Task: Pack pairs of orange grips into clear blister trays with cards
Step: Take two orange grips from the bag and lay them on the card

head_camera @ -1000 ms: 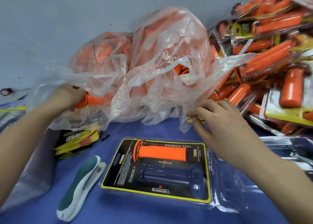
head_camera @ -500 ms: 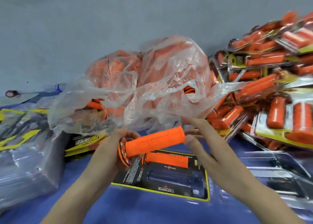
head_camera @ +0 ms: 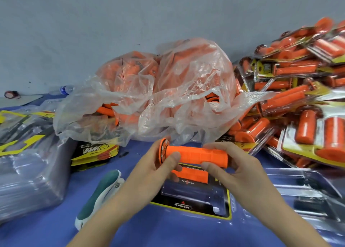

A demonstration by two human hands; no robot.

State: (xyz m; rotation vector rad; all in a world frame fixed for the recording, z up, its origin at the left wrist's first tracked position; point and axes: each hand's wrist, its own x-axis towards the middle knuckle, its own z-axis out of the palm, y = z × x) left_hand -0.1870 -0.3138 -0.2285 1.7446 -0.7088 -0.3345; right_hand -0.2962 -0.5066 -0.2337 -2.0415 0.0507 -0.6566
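Low in the frame's centre, above the blister tray (head_camera: pixel 220 214), the left hand (head_camera: pixel 153 170), fresh from the bag (head_camera: pixel 168 97), and the right hand (head_camera: pixel 237 170) are now pinching the second orange grip (head_camera: pixel 197 154) by its ends, apparently lining it up for the empty cavity (head_camera: pixel 190 192) below the seated grip (head_camera: pixel 192 175).

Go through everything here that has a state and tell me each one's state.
blister tray: near slot empty.
seated grip: in the blister tray's far slot.
held grip: in the air, roughly level, above the blister tray.
left hand: grips the held grip's flanged end.
right hand: pinches its plain end.
plastic bag: open, grips inside.
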